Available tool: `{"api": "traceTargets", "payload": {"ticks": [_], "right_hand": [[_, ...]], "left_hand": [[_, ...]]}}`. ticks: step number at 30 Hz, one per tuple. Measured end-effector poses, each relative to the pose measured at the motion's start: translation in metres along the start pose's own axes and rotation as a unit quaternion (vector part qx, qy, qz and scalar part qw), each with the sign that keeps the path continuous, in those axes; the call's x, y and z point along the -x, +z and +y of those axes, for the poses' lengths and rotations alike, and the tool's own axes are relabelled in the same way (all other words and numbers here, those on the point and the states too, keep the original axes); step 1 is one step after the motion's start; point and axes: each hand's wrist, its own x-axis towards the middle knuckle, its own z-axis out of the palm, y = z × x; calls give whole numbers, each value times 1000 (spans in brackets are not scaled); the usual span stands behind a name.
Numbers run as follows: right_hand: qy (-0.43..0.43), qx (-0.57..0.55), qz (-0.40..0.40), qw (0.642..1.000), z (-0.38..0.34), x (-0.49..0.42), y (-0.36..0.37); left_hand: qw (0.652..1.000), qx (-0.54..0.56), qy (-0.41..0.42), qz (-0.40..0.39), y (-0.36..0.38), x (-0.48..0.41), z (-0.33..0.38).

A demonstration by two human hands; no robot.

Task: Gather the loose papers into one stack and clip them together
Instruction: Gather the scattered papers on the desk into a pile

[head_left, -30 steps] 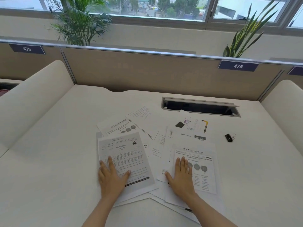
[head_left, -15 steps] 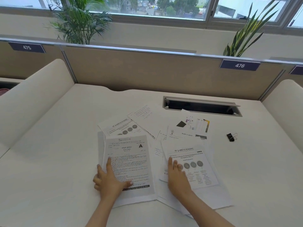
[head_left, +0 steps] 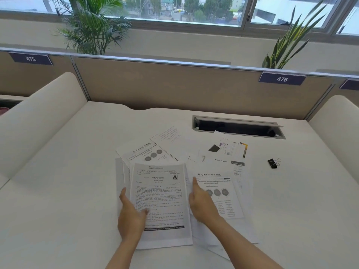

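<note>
Hands work the loose papers (head_left: 194, 171) — left hand (head_left: 130, 216) grips the "A" sheet (head_left: 161, 200), right hand (head_left: 202, 204) lies open beside it — binder clip (head_left: 273, 163) apart.

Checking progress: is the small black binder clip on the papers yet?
No. The small black binder clip lies alone on the white desk, apart from the papers.

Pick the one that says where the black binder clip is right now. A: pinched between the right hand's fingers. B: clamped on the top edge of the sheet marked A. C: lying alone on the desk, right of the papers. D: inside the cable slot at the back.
C: the binder clip lies by itself on the bare desk, well right of the papers and away from both hands.
</note>
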Motion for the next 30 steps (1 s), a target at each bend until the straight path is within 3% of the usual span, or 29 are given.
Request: {"api": "traceTargets", "payload": {"ticks": [5, 13, 17, 22, 30], "right_hand": [[40, -98, 77, 991, 19, -4, -25], [159, 102, 127, 974, 93, 5, -56], [211, 93, 106, 967, 105, 10, -53], [210, 105, 95, 967, 99, 6, -35], [152, 32, 90, 984, 85, 0, -23]], "left_hand": [[1000, 2, -15, -20, -3, -8, -4], [993, 110, -4, 31, -29, -30, 4], [985, 165, 2, 41, -37, -39, 13], [979, 205, 13, 15, -26, -34, 29], [986, 126, 23, -108, 13, -16, 31]]}}
